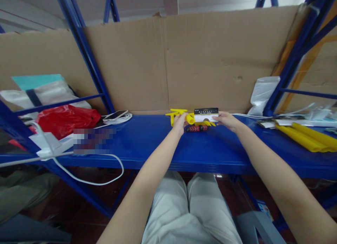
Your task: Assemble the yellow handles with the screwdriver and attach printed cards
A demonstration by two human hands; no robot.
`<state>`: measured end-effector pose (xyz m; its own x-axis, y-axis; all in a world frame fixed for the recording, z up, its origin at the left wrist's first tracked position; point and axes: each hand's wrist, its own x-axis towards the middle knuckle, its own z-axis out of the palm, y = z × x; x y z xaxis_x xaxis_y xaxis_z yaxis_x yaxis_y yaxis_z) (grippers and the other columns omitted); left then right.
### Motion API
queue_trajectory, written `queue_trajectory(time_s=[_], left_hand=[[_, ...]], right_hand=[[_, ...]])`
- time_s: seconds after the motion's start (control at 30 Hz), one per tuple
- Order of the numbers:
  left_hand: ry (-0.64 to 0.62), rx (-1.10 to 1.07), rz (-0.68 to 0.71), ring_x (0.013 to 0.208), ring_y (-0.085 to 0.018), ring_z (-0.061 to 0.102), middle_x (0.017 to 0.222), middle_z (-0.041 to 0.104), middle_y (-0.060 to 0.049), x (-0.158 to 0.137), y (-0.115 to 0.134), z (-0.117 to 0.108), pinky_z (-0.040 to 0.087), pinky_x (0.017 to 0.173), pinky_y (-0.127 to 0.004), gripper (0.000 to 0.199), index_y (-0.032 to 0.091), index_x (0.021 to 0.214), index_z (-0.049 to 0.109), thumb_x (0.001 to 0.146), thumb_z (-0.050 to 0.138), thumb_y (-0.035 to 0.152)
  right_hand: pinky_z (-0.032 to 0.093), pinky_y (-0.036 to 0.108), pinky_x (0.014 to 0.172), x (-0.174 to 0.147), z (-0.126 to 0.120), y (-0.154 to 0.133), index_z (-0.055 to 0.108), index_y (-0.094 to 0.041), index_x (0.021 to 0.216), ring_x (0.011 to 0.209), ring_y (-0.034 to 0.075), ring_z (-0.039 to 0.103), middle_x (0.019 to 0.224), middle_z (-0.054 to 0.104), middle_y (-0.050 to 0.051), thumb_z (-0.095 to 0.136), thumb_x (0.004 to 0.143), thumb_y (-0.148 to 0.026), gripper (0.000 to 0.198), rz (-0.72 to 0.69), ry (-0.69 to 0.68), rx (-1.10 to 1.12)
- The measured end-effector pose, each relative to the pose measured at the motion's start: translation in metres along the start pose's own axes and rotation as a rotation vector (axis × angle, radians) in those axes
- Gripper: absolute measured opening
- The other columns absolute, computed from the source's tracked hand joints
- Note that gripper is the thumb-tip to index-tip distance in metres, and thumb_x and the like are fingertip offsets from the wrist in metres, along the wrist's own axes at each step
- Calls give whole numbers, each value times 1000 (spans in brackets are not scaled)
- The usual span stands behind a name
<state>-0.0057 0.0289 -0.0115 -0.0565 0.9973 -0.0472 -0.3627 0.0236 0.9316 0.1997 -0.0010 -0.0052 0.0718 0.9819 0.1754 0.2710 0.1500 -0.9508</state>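
Over the blue shelf, my left hand is closed on a short yellow tube, its round open end facing me. My right hand grips the right end of a small black-and-white box with printed lettering. The left end of the box comes right up to the tube; whether my left fingers also touch it is hidden. Below the box lies a red-and-black handle-like object, with thin yellow pieces just above it. More yellow pieces lie behind my left hand.
Long yellow tubes lie on the right of the blue shelf. A red plastic bag, a phone and white cables are on the left. Cardboard walls off the back. A white pouch leans at the right post.
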Motion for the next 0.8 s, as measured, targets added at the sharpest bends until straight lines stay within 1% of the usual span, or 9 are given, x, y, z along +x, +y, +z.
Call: queue_trajectory(time_s=[0.1,0.27,0.37,0.5,0.6,0.7,0.8], left_hand=[[25,-63,50,49,-6,58,65,63,2,2,3,-4,48,52,-15,8,14,91,61,85,56,14],[123,34,57,43,-6,54,65,65,0,5,2,-9,44,46,-16,13,13,96,61,86,59,21],[160,56,60,46,-8,57,69,67,-3,6,0,-10,43,45,-17,18,12,97,62,87,60,27],[128,60,82,55,-11,65,78,70,-6,6,-1,-10,44,45,-17,22,14,98,61,88,59,33],[96,62,109,55,-10,64,81,70,-6,4,0,-8,43,45,-16,19,15,98,57,89,58,32],[75,54,113,48,-6,59,77,67,-1,-1,3,-6,42,44,-15,18,17,100,50,89,58,29],[31,34,104,44,-4,55,70,61,5,-7,4,-5,43,46,-15,17,19,100,45,90,57,26]], right_hand=[[39,17,50,0,1,0,65,-17,77,61,9,57,79,71,3,62,78,-11,7,8,-8,23],[44,19,55,-1,0,-1,65,-17,82,67,11,61,83,71,4,58,82,-15,7,2,-25,31],[47,22,60,-2,0,-2,64,-18,84,72,13,62,83,70,5,62,81,-20,4,-17,-71,56],[49,23,62,-5,4,-3,63,-18,84,70,13,62,81,70,5,61,82,-19,3,-18,-112,110],[48,23,63,-5,11,-4,64,-17,83,68,12,62,80,70,4,61,80,-12,7,13,-134,188],[47,20,61,-5,19,-4,64,-18,81,65,10,61,77,70,2,59,80,-7,12,38,-120,252],[46,18,59,-6,26,-5,63,-18,78,65,9,61,74,69,0,56,82,-5,16,31,-106,297]])
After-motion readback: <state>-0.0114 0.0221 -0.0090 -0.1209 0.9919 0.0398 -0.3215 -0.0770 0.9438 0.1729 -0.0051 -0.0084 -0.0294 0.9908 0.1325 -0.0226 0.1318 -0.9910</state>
